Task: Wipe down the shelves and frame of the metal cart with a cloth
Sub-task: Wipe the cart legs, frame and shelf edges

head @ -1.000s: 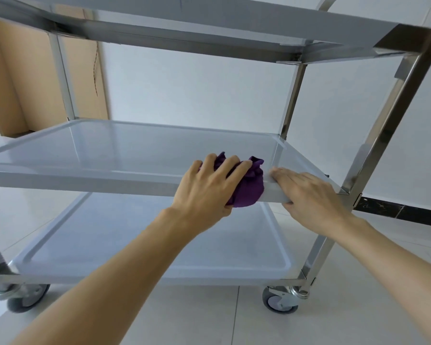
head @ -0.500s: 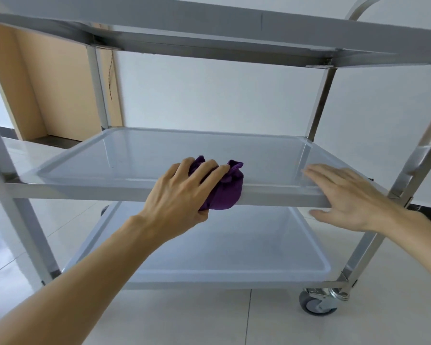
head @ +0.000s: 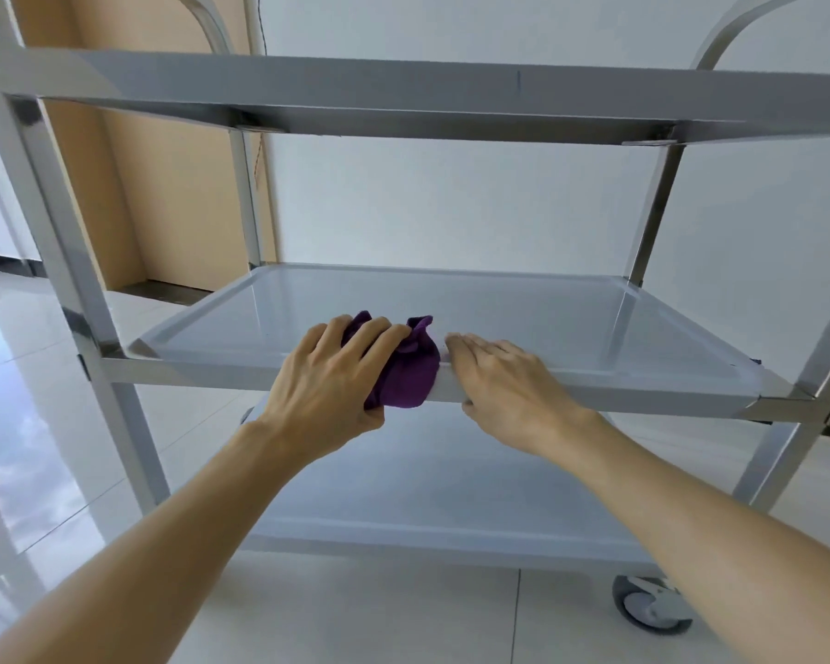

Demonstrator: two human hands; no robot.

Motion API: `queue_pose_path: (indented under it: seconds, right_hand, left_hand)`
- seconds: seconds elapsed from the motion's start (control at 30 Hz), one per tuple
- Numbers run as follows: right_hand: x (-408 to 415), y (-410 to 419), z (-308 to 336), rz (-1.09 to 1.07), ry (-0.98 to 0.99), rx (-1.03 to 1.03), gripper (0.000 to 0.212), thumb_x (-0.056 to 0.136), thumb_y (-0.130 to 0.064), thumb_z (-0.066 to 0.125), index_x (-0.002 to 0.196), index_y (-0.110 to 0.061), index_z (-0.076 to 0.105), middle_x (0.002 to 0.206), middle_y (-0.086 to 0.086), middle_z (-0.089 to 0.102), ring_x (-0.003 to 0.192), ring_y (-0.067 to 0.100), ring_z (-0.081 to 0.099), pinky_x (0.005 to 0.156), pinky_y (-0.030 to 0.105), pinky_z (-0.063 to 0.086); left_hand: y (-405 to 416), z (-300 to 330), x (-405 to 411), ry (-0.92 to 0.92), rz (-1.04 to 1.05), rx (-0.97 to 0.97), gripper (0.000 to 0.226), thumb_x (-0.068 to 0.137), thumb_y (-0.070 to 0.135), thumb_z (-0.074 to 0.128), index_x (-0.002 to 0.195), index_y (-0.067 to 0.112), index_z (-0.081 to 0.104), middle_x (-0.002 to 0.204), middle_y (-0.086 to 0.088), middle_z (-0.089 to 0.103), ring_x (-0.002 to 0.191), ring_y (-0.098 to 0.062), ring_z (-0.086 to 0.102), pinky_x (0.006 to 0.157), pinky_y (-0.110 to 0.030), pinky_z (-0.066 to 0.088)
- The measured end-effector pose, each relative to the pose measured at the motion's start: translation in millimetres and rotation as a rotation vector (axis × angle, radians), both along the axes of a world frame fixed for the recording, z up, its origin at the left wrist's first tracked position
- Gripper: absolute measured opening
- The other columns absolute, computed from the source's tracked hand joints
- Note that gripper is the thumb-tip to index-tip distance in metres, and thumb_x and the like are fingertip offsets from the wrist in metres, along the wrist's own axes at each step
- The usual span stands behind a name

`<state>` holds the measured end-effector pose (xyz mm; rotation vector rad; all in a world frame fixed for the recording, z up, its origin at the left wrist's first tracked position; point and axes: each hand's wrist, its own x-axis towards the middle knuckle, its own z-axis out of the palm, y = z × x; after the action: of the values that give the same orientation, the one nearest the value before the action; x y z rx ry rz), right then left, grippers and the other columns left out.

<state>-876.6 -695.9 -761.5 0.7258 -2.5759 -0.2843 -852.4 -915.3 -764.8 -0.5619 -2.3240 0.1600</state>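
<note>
A three-tier metal cart fills the view, its middle shelf [head: 523, 323] at hand height. My left hand [head: 329, 381] grips a bunched purple cloth [head: 410, 371] and presses it against the front rim of the middle shelf, near its centre. My right hand [head: 504, 381] rests flat on the same rim just right of the cloth, fingers straight over the edge, thumb below. The top shelf [head: 403, 95] runs overhead and the bottom shelf [head: 451, 491] lies beneath my arms.
Upright posts stand at the cart's corners, the front left post [head: 63, 261] close by. A caster wheel [head: 650, 603] shows at lower right. A white wall lies behind, a tan wooden panel [head: 164, 184] at back left, glossy floor tiles [head: 25, 424] around.
The cloth and my left hand have slid left along the front rim. My right hand followed, leaving the right corner to rest beside the cloth. The view shifted left and lower.
</note>
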Motion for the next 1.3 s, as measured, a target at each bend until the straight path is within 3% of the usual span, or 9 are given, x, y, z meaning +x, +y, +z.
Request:
queue_pose_path:
  seconds: [0.3, 0.4, 0.5, 0.6, 0.73, 0.83, 0.9, 1.13, 1.3]
  right_hand:
    - [1.2, 32.7, 4.6, -0.037, -0.126, 0.002, 0.07, 0.094, -0.028, 0.058, 0.153, -0.017, 0.023, 0.164, -0.001, 0.02, 0.15, 0.012, 0.021, 0.118, 0.026, 0.018]
    - [8.0, 45.8, 12.2, -0.1, -0.174, 0.003, 0.07, 0.092, -0.026, 0.058, 0.152, -0.022, 0.023, 0.163, -0.006, 0.022, 0.147, 0.014, 0.027, 0.114, 0.029, 0.027]
    - [14.4, 53.3, 26.6, -0.2, -0.264, -0.033, 0.047, 0.082, -0.022, 0.059, 0.125, -0.028, 0.041, 0.131, -0.009, 0.053, 0.105, 0.022, 0.058, 0.078, 0.035, 0.045]
    - [18.8, 46.0, 54.3, -0.365, -0.364, 0.087, 0.032, 0.074, -0.036, 0.066, 0.093, -0.025, 0.043, 0.087, -0.007, 0.054, 0.067, 0.014, 0.051, 0.055, 0.032, 0.038]
    - [21.2, 11.5, 53.6, -0.249, -0.38, 0.049, 0.057, 0.069, -0.068, 0.067, 0.092, -0.022, 0.042, 0.097, -0.01, 0.048, 0.091, 0.016, 0.051, 0.073, 0.031, 0.038]
    - [14.3, -26.2, 32.1, -0.077, -0.29, 0.048, 0.075, 0.077, -0.068, 0.064, 0.125, -0.015, 0.04, 0.129, -0.002, 0.043, 0.131, 0.02, 0.036, 0.107, 0.04, 0.03]
    - [8.5, -50.3, 24.2, -0.047, -0.222, 0.031, 0.092, 0.082, -0.064, 0.062, 0.146, -0.011, 0.025, 0.153, 0.003, 0.029, 0.149, 0.022, 0.016, 0.118, 0.048, 0.019]
    - [0.4, -74.6, 15.6, -0.014, -0.155, 0.002, 0.079, 0.093, -0.029, 0.055, 0.153, -0.003, 0.01, 0.155, 0.009, 0.034, 0.144, 0.022, 0.03, 0.112, 0.04, 0.032]
    - [0.1, -66.5, 18.5, -0.019, -0.232, 0.02, 0.073, 0.094, -0.03, 0.051, 0.153, -0.009, 0.013, 0.161, 0.005, 0.021, 0.149, 0.018, 0.018, 0.117, 0.038, 0.024]
  left_hand:
    - [-29.4, -2.1, 0.7, -0.005, 0.032, 0.003, 0.074, 0.066, 0.026, 0.073, 0.136, 0.021, 0.049, 0.13, 0.006, 0.056, 0.111, -0.029, 0.053, 0.09, -0.038, 0.045]
    - [-37.7, -0.7, 3.5, -0.01, 0.05, -0.002, 0.075, 0.065, 0.026, 0.073, 0.135, 0.02, 0.05, 0.13, 0.005, 0.056, 0.111, -0.029, 0.053, 0.092, -0.038, 0.043]
    - [-46.4, 0.9, 6.8, -0.021, 0.065, -0.001, 0.074, 0.065, 0.025, 0.073, 0.136, 0.019, 0.05, 0.13, 0.005, 0.057, 0.11, -0.029, 0.053, 0.092, -0.038, 0.043]
    - [-50.7, 2.2, 9.2, -0.038, 0.064, 0.011, 0.075, 0.066, 0.024, 0.074, 0.136, 0.018, 0.049, 0.131, 0.004, 0.056, 0.113, -0.03, 0.052, 0.093, -0.039, 0.043]
    - [-42.6, 2.1, 9.3, -0.08, 0.043, 0.033, 0.077, 0.069, 0.026, 0.076, 0.14, 0.019, 0.046, 0.137, 0.004, 0.052, 0.12, -0.029, 0.048, 0.097, -0.038, 0.041]
    - [-40.0, 1.5, 7.9, -0.07, 0.031, 0.036, 0.078, 0.069, 0.027, 0.078, 0.14, 0.018, 0.046, 0.137, 0.002, 0.053, 0.12, -0.03, 0.049, 0.097, -0.04, 0.041]
    - [-39.4, 0.2, 7.4, -0.057, 0.034, 0.037, 0.079, 0.068, 0.026, 0.078, 0.14, 0.017, 0.047, 0.136, 0.001, 0.054, 0.119, -0.031, 0.049, 0.097, -0.04, 0.042]
    - [-45.5, -1.5, 6.7, -0.046, 0.026, 0.063, 0.074, 0.07, 0.024, 0.075, 0.139, 0.016, 0.049, 0.135, 0.0, 0.055, 0.122, -0.032, 0.048, 0.103, -0.04, 0.038]
    - [-82.0, -1.5, 12.5, -0.097, 0.017, 0.1, 0.075, 0.075, 0.024, 0.078, 0.142, 0.015, 0.045, 0.137, -0.001, 0.051, 0.127, -0.032, 0.041, 0.109, -0.043, 0.037]
